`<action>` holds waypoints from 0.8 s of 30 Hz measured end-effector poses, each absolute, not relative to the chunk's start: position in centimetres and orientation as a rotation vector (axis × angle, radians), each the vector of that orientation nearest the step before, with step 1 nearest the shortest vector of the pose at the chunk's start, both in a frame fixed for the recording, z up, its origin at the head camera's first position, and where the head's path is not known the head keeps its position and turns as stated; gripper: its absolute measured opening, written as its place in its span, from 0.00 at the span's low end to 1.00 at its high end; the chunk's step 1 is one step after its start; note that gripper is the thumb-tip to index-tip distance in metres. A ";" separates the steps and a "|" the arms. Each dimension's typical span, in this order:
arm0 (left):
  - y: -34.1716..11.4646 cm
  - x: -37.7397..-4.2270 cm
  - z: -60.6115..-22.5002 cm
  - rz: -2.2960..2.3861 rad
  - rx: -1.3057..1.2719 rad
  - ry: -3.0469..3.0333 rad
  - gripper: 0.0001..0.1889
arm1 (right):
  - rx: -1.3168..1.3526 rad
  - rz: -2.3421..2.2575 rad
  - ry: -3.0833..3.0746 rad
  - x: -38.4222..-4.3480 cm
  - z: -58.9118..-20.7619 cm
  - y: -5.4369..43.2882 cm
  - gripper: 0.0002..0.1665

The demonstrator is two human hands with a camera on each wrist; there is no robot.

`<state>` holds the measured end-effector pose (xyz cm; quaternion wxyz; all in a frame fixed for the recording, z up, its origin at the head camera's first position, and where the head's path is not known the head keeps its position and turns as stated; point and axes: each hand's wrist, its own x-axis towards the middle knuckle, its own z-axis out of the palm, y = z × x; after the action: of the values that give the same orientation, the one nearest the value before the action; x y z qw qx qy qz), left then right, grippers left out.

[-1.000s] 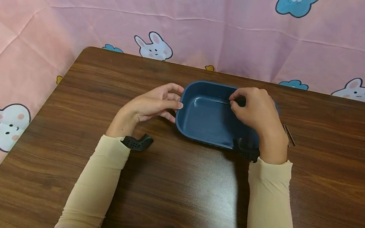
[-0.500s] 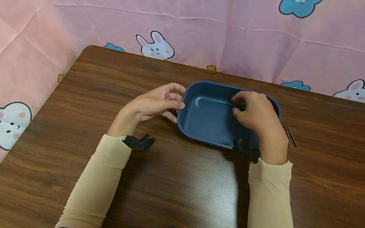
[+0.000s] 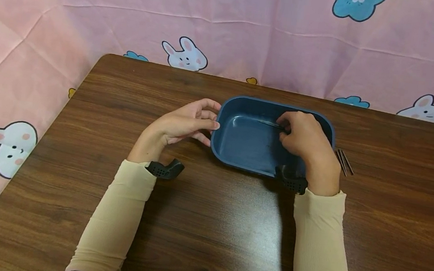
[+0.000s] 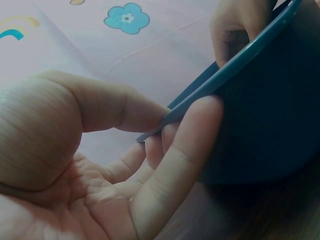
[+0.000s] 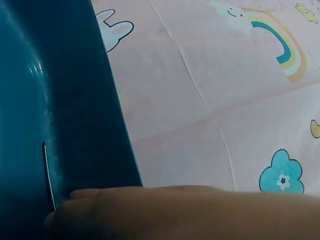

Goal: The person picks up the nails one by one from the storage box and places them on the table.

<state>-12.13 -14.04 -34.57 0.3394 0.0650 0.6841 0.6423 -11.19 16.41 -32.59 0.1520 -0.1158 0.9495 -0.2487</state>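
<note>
A blue rectangular plastic basin with rounded corners stands on the table. At its left end my left hand grips the rim; the left wrist view shows the thumb on one side of the wall and fingers on the other. My right hand reaches down into the basin, near the far wall. Its thumb and fingertips pinch one end of a thin metal rod, whose other end points left along the basin floor. Part of the rod is hidden behind the fingers.
A few more thin metal rods lie on the table just right of the basin. The brown wood-grain table has its far edge close behind the basin. A pink cloth printed with rabbits and flowers hangs beyond it.
My right hand has moved slightly down and right, deeper into the basin, and more of the thin rod shows left of its fingers. My left hand has stayed on the rim.
</note>
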 end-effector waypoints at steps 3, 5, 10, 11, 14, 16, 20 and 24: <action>-14.0 -12.1 -34.6 1.679 0.163 1.782 0.29 | -0.320 -0.696 2.726 -11.2 -32.6 16.5 0.20; -14.0 -12.1 -34.6 1.683 0.160 1.783 0.29 | -0.316 -0.685 2.720 -11.2 -32.7 16.5 0.19; -14.0 -12.0 -34.7 1.689 0.158 1.786 0.29 | -0.321 -0.665 2.680 -11.3 -32.7 16.5 0.20; -14.1 -12.0 -34.6 1.690 0.158 1.786 0.29 | -0.320 -0.666 2.673 -11.3 -32.7 16.5 0.20; -14.1 -12.1 -34.6 1.691 0.160 1.783 0.29 | -0.308 -0.677 2.667 -11.3 -32.8 16.4 0.18; -14.1 -12.1 -34.6 1.692 0.162 1.778 0.29 | -0.301 -0.686 2.672 -11.2 -32.8 16.3 0.17; -14.1 -12.1 -34.6 1.695 0.162 1.774 0.29 | -0.321 -0.697 2.682 -11.2 -32.9 16.1 0.17; -14.0 -12.2 -34.8 1.695 0.157 1.778 0.29 | -0.360 -0.703 2.683 -11.2 -33.0 15.7 0.18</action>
<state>-12.16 -13.98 -34.75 0.3336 0.0603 0.6810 0.6491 -11.20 15.73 -33.01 0.1716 -0.1267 0.9451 -0.2477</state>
